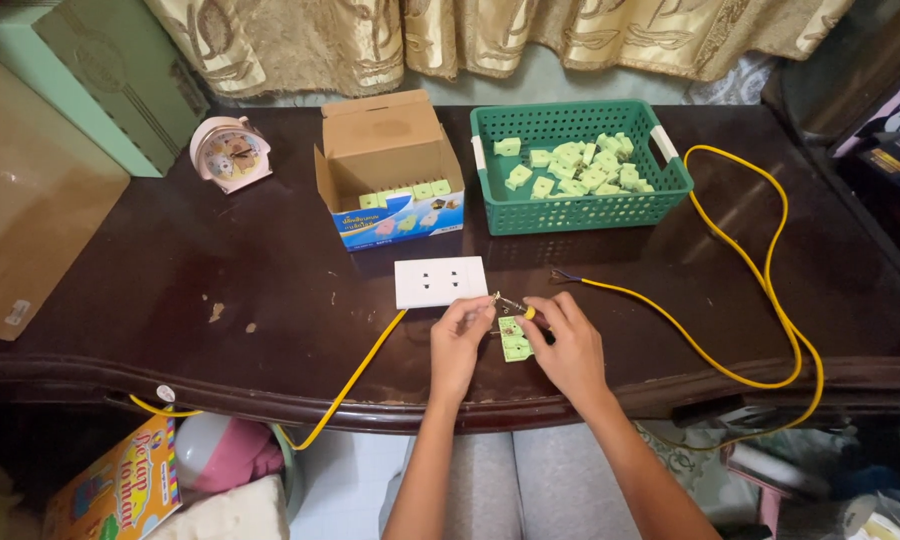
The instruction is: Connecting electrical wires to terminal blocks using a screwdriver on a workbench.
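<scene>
My left hand [460, 335] and my right hand [570, 345] meet near the table's front edge over a small light-green socket part [516, 345]. The left fingers pinch thin metal wire ends [500, 300]; the right fingers pinch the yellow tip of a small tool or wire [529, 313] against the green part. A white socket faceplate [441, 281] lies just beyond the hands. A yellow cable [770, 250] loops across the right of the table, its bare end [560, 275] near the faceplate.
A green plastic basket [580, 210] holds several green socket parts. Left of it stands an open cardboard box [388, 165] with more of them. A pink alarm clock [230, 152] sits at back left, large boxes [30, 190] at far left. Another yellow cable [355, 375] drops over the front edge.
</scene>
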